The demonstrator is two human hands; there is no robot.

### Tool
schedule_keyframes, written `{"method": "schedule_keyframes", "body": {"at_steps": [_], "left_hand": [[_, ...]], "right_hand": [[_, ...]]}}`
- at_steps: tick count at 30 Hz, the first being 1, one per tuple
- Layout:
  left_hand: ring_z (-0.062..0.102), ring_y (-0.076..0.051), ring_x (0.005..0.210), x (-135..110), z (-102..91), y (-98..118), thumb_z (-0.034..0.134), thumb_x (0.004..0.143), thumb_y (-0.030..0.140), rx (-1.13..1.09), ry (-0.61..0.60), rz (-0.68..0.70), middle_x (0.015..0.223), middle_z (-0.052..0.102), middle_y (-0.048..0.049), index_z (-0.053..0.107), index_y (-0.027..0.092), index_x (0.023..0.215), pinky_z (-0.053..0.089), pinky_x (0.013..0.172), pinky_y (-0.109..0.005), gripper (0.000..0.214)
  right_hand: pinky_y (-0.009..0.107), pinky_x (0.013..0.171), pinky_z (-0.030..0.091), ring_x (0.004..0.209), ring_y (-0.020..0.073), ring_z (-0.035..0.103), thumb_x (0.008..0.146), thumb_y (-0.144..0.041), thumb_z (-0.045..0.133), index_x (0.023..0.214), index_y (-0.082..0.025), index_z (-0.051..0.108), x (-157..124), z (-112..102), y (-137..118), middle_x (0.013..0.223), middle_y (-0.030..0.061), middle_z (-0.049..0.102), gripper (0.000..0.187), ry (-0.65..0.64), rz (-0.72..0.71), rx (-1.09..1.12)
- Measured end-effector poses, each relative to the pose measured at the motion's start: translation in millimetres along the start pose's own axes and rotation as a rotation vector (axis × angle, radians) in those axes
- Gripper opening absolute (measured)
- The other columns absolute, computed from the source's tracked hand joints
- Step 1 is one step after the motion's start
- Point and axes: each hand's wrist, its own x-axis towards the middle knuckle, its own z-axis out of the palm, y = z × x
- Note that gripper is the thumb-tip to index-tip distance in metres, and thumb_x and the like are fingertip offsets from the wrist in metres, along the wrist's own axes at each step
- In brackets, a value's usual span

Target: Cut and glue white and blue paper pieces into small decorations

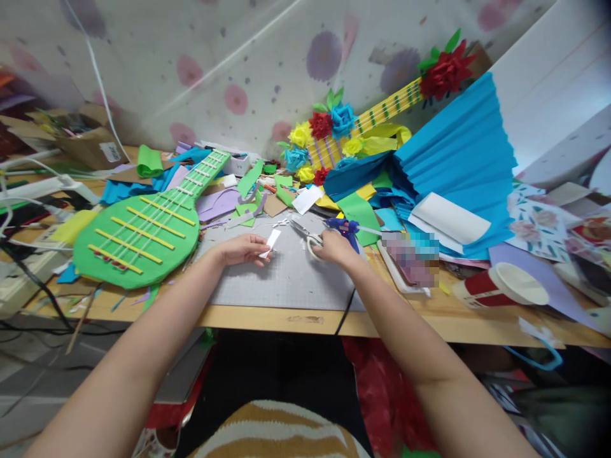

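Note:
Between the fingertips of my left hand (pixel 247 249) is a small strip of white paper (pixel 272 240). My right hand (pixel 335 247) grips a pair of scissors (pixel 305 233) by the white handle, with the blades pointing away and to the left. Both hands are over a grey cutting mat (pixel 286 286). Small white scraps (pixel 280 222) lie on the mat just beyond the scissors' tips. Right behind my right hand rests a blue glue gun (pixel 344 226). A larger white paper piece (pixel 308 199) lies at the mat's far edge.
A green paper lute (pixel 138 235) lies at the left. Behind stands a yellow-necked paper instrument with flowers (pixel 389 108). Blue crepe paper (pixel 458 152) fans out at the right, near a red and white cup (pixel 501 284). Coloured scraps (pixel 219 203) cover the back; cables run left.

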Motion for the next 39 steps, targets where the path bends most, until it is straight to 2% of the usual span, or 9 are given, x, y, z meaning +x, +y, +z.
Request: {"method": "schedule_keyframes", "body": {"at_steps": [4,7,9,12,17,21,27,35,39], "left_hand": [[0.06,-0.012,0.061,1.1,-2.0,-1.1,0.071,0.064,0.022,-0.025,0.013,0.031,0.071,0.064,-0.0071,0.062,0.01,0.074,0.052,0.054,-0.022,0.018],[0.059,-0.011,0.059,2.9,-2.1,1.1,0.067,0.068,0.019,-0.054,0.06,0.077,0.071,0.064,-0.0064,0.062,0.01,0.08,0.053,0.055,-0.023,0.016],[0.059,-0.011,0.06,5.5,-1.2,3.8,0.065,0.07,0.017,-0.053,0.088,0.095,0.072,0.063,-0.0064,0.062,0.01,0.083,0.053,0.056,-0.025,0.015],[0.058,-0.01,0.058,12.0,0.8,8.3,0.063,0.072,0.017,-0.039,0.175,0.122,0.068,0.06,-0.0049,0.06,0.01,0.081,0.054,0.056,-0.026,0.012],[0.053,-0.008,0.05,21.7,2.9,13.6,0.056,0.077,0.023,0.014,0.468,0.16,0.06,0.055,-0.0015,0.056,0.011,0.074,0.052,0.049,-0.024,0.012],[0.053,-0.008,0.047,23.9,3.1,13.7,0.053,0.079,0.024,0.034,0.501,0.177,0.059,0.057,-0.0018,0.056,0.01,0.075,0.052,0.047,-0.023,0.014],[0.059,-0.012,0.051,28.7,1.9,8.4,0.046,0.081,0.022,-0.014,0.493,0.152,0.062,0.061,-0.0057,0.056,0.009,0.082,0.052,0.046,-0.024,0.017],[0.06,-0.012,0.052,25.5,1.0,8.1,0.044,0.083,0.019,-0.078,0.514,0.149,0.063,0.061,-0.0061,0.056,0.008,0.081,0.051,0.044,-0.023,0.016],[0.058,-0.011,0.05,24.5,1.3,6.9,0.044,0.083,0.019,-0.068,0.475,0.18,0.062,0.059,-0.0048,0.055,0.009,0.078,0.052,0.043,-0.024,0.016]], "right_hand": [[0.024,0.06,0.04,0.069,0.0148,0.055,0.065,-0.037,0.063,0.091,-0.016,0.054,2.0,9.0,16.0,0.081,0.0038,0.061,0.034,0.005,0.024,0.49],[0.021,0.053,0.037,0.058,0.0103,0.048,0.061,-0.046,0.068,0.087,-0.018,0.05,3.3,15.7,17.7,0.069,-0.0021,0.054,0.042,-0.025,0.021,0.833],[0.022,0.052,0.038,0.055,0.0097,0.046,0.065,-0.053,0.062,0.084,-0.018,0.05,2.5,15.6,14.2,0.067,-0.0019,0.052,0.042,-0.123,-0.022,1.05],[0.024,0.058,0.043,0.059,0.0114,0.05,0.075,-0.062,0.045,0.082,-0.016,0.054,-0.9,9.0,7.8,0.071,0.0026,0.055,0.048,-0.405,-0.096,1.29],[0.028,0.068,0.047,0.067,0.0148,0.056,0.082,-0.067,0.017,0.089,-0.01,0.06,-4.6,-1.9,7.0,0.075,0.0084,0.06,0.072,-0.873,-0.037,1.29],[0.029,0.063,0.047,0.064,0.0167,0.058,0.081,-0.068,0.007,0.092,-0.006,0.06,-2.0,-0.7,8.6,0.071,0.01,0.061,0.082,-1.064,-0.074,1.318],[0.027,0.061,0.046,0.062,0.0165,0.058,0.079,-0.07,0.007,0.093,-0.007,0.061,3.8,4.7,3.1,0.072,0.0089,0.062,0.084,-1.162,-0.09,1.326],[0.03,0.06,0.046,0.062,0.0184,0.058,0.079,-0.07,0.014,0.093,-0.004,0.06,5.4,5.1,3.8,0.071,0.0123,0.063,0.082,-1.077,-0.06,1.346],[0.03,0.061,0.047,0.065,0.0178,0.058,0.079,-0.069,0.004,0.094,-0.005,0.058,14.3,11.3,8.1,0.072,0.0118,0.061,0.085,-1.194,-0.139,1.389]]}}
